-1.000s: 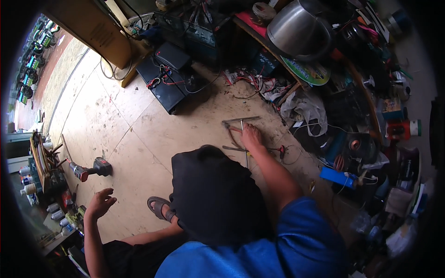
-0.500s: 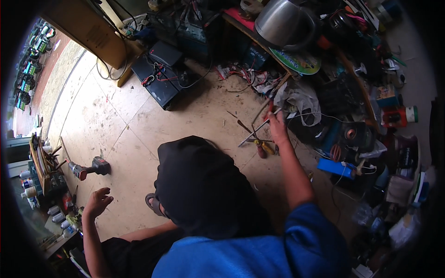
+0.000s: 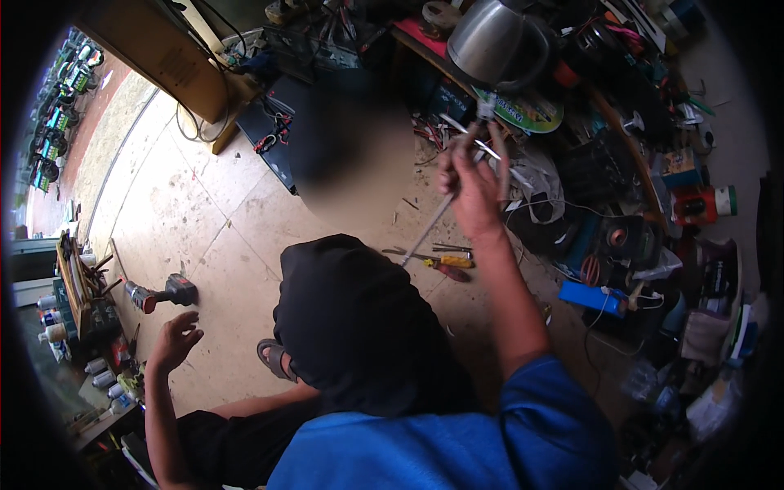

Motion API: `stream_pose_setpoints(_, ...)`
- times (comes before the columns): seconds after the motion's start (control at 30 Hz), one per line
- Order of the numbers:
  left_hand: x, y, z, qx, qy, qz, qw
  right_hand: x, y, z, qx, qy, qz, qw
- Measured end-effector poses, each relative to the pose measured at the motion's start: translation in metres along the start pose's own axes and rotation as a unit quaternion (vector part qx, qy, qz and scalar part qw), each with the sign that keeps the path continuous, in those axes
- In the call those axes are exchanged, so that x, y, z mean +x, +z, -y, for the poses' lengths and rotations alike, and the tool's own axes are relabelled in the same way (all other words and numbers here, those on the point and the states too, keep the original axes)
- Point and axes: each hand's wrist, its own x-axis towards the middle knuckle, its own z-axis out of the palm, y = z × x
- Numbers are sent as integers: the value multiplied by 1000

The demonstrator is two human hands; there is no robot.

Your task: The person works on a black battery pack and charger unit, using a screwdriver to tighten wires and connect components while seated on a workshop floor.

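My right hand (image 3: 474,184) is raised over the floor, closed around several metal tools. A long thin metal rod (image 3: 429,233) slants down from it toward the floor. Above the fingers are a pale rod and what looks like a pair of pliers (image 3: 487,114), smeared by motion. Below the hand lie a screwdriver with a yellow handle (image 3: 457,262), another with a red handle (image 3: 454,273) and a few thin metal pieces. My left hand (image 3: 176,341) hangs with loosely curled fingers and nothing in it, near a cordless drill (image 3: 161,292) on the floor.
A dark box with wires (image 3: 265,151) stands ahead, partly behind a blurred patch. A steel kettle (image 3: 487,41) sits at the upper right. Clutter lines the right side, with a blue pack (image 3: 592,298) and plastic bags. Black cloth (image 3: 355,327) covers the lower middle.
My right hand has lifted and moved a little away and left, carrying the tools. The screwdrivers beneath lie differently. A blurred patch now covers part of the dark box.
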Motion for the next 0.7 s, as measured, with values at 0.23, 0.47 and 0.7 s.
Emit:
stream_pose_setpoints(0.23,27,-7,-139,-54,165,-69,982,34,165,-85,94,98,244,960)
stream_pose_setpoints(0.47,85,22,-226,-340,214,-117,908,-9,250,-116,-246,-172,325,897)
stream_pose_setpoints(0.7,114,82,-174,-557,198,104,800,-28,214,-167,-285,137,301,900)
